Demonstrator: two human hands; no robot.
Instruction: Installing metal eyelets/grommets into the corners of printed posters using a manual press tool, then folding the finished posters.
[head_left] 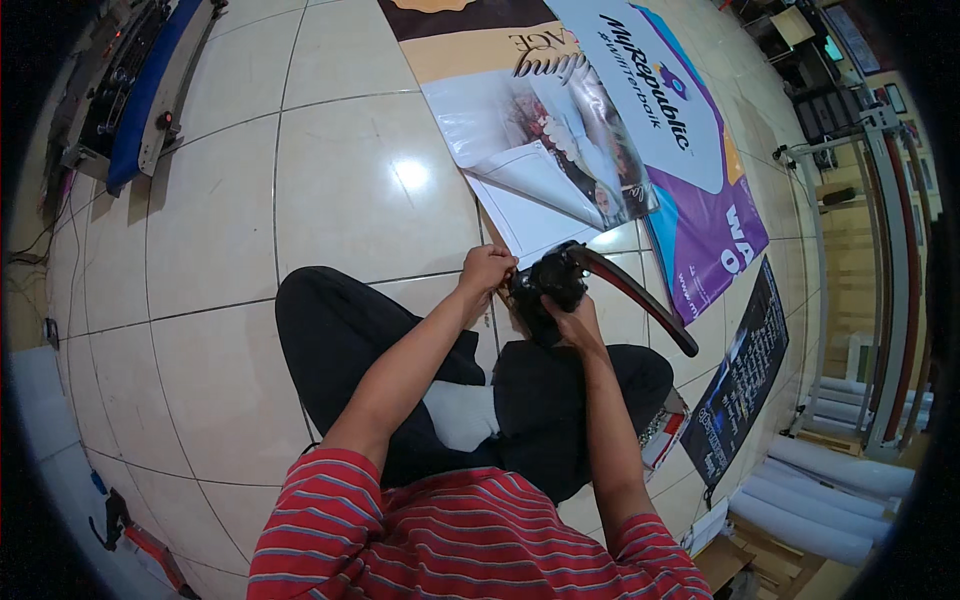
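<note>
My right hand (574, 322) is closed round the body of a black hand-held eyelet press (552, 290). Its long curved lever handle (640, 292), dark with a reddish inner face, sticks out to the right. Just left of the press jaws, my left hand (487, 268) is closed in a pinch; what its fingers hold is too small to make out. A printed banner (560, 130) lies on the floor beyond both hands. Its near corner is turned back, and the white sheet (525, 210) at that corner reaches the press.
To the right lie a blue and purple banner (700, 190) and a dark banner (742, 370). A small box (664, 432) of little pieces stands by my right knee. White rolls (815, 510) and a metal-framed machine (880, 270) are at the right; another machine (135, 95) is far left.
</note>
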